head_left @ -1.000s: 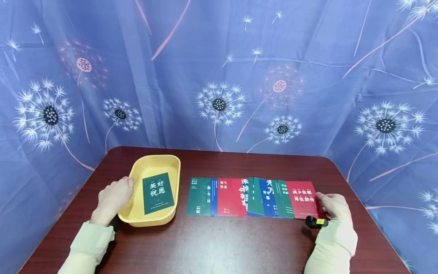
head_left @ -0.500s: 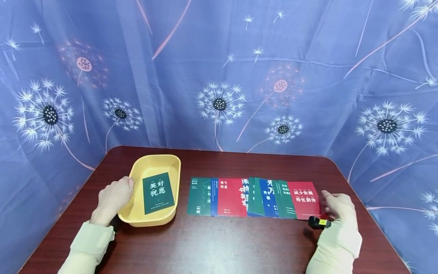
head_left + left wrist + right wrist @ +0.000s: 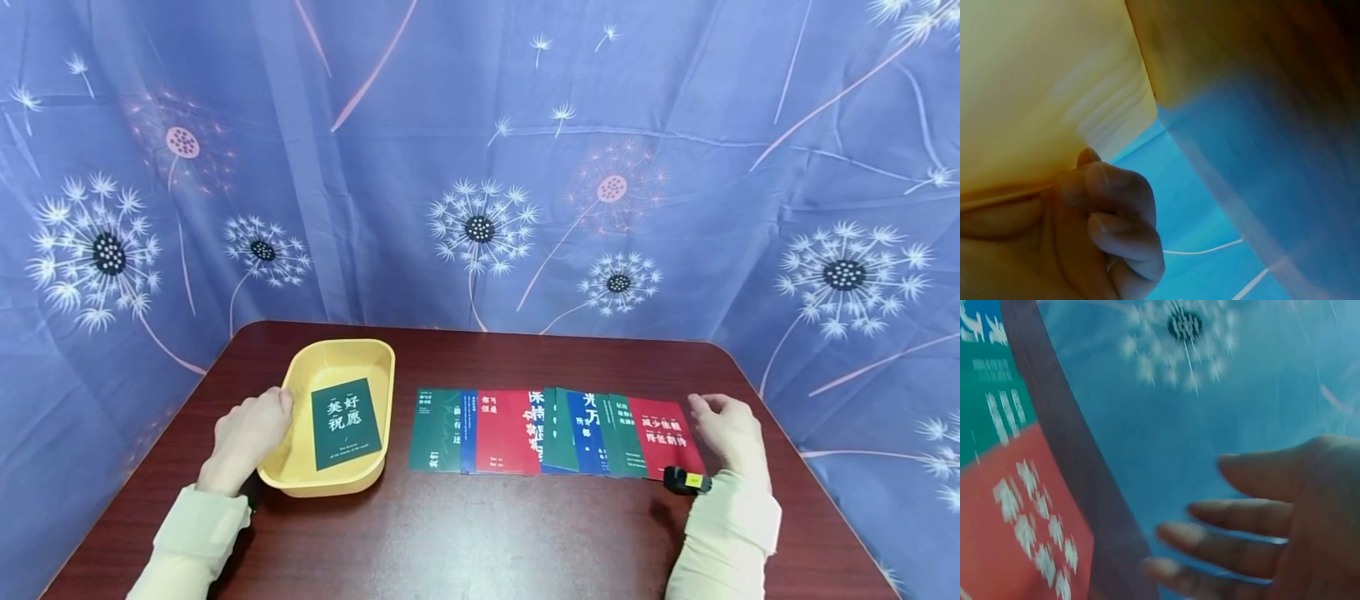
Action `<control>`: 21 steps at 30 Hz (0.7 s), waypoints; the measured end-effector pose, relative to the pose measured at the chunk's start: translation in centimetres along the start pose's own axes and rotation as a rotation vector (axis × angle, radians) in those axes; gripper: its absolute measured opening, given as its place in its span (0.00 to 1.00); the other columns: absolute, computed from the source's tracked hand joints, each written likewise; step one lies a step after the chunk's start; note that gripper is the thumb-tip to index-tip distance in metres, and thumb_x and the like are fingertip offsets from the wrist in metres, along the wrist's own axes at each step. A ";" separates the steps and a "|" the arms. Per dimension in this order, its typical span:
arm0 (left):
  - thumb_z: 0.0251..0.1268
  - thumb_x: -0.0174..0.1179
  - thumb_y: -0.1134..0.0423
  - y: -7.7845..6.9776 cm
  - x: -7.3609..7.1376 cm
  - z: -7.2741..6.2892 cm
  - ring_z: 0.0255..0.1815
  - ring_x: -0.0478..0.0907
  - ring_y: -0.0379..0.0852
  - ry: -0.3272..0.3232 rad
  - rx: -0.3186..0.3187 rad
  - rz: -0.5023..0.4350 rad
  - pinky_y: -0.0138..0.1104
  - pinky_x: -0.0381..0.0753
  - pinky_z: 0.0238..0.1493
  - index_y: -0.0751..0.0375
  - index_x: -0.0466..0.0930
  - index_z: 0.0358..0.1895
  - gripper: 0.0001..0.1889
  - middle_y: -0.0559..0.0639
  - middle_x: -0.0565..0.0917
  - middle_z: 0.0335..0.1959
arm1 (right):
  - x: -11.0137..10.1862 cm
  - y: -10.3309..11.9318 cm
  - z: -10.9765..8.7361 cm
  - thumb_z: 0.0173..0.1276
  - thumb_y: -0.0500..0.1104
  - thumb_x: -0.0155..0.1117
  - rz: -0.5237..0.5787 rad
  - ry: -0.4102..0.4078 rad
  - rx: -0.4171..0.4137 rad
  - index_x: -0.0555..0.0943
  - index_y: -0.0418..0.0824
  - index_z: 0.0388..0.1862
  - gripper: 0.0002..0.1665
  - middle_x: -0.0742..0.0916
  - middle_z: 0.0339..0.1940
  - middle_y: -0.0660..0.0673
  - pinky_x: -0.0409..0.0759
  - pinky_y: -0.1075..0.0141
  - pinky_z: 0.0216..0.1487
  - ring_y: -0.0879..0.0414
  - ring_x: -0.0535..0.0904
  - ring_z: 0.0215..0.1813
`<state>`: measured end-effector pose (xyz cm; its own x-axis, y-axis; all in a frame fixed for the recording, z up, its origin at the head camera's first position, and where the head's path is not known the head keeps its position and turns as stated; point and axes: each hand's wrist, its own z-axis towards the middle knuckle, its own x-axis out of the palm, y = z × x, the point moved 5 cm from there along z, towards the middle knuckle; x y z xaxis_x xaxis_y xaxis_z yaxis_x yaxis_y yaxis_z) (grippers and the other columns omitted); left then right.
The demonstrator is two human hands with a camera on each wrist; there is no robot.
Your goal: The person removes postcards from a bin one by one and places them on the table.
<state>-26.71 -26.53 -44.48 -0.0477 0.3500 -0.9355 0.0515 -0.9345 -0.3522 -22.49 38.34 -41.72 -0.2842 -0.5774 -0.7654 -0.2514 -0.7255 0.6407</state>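
My left hand (image 3: 251,429) grips the left rim of a yellow plastic basin (image 3: 330,490); the left wrist view shows its fingers curled at the basin wall (image 3: 1054,94). Inside the basin, a green card (image 3: 347,425) with white characters leans at a slant. At the right end of an overlapping row lies a red card (image 3: 663,437), turned slightly out of line. My right hand (image 3: 731,429) hovers just right of that card. In the right wrist view its fingers (image 3: 1222,547) are extended and apart from the red card (image 3: 1029,519), holding nothing.
Left of the red card, several green, blue and red cards (image 3: 502,433) overlap in a row along the brown table (image 3: 480,533). A blue curtain (image 3: 480,150) with dandelion prints hangs behind and at both sides. A black camera (image 3: 684,480) sits at my right wrist.
My right hand has come off the red card's right edge, and its fingers have spread and moved up slightly. The red card has turned a little. My left hand and the basin stay put.
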 end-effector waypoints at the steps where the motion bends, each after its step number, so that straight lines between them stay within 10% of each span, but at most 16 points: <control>1: 0.79 0.30 0.52 0.0 0.0 0.0 0.30 0.76 0.66 -0.001 0.000 0.000 0.56 0.71 0.28 0.69 0.76 0.40 0.27 0.68 0.78 0.30 | 0.1 0.9 0.0 0.76 0.55 0.48 0.000 -0.035 -0.034 0.78 0.30 0.55 0.30 0.85 0.45 0.31 0.71 0.44 0.51 0.35 0.80 0.50; 9: 0.79 0.30 0.53 0.0 -0.2 0.0 0.31 0.77 0.67 -0.008 0.005 0.004 0.56 0.72 0.27 0.69 0.75 0.39 0.27 0.70 0.78 0.31 | 2.4 9.9 -0.8 0.75 0.49 0.55 0.008 -0.104 -0.368 0.81 0.35 0.52 0.20 0.86 0.44 0.34 0.73 0.45 0.48 0.38 0.81 0.44; 21: 0.79 0.30 0.52 0.0 -0.1 0.1 0.30 0.76 0.66 0.005 -0.012 0.011 0.56 0.72 0.27 0.69 0.75 0.39 0.27 0.69 0.78 0.31 | 9.6 21.6 -5.1 0.69 0.43 0.64 0.090 0.091 -0.710 0.83 0.39 0.49 0.13 0.87 0.38 0.47 0.78 0.56 0.45 0.55 0.81 0.36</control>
<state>-26.78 -26.59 -44.37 -0.0420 0.3400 -0.9395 0.0645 -0.9374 -0.3422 -25.90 15.19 -35.54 -0.1892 -0.6526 -0.7337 0.4397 -0.7244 0.5310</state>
